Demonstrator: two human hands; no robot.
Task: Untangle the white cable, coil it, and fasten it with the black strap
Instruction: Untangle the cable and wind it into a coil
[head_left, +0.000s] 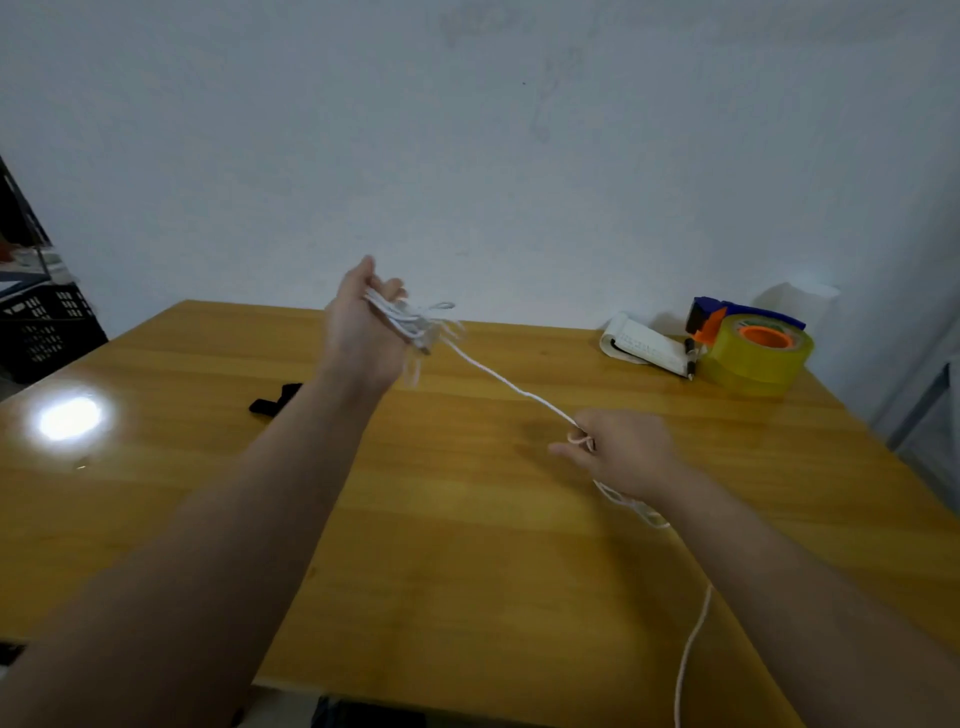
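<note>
Glossy varnished wood on the table (467, 519), smooth enough to throw back a bright lamp glare at its left side. The white cable (511, 387) looks like smooth, slightly sheeny plastic sheathing. The black strap (272, 402) reads matt, cloth-like, no shine at all. Far right, the tape roll (753, 358) is glossy yellowish translucent film on an orange plastic core, held in a blue plastic dispenser (743, 312). Beside it, a paper notepad (644, 343), matt white. The wall (467, 130) behind is matt paint, faintly scuffed.
</note>
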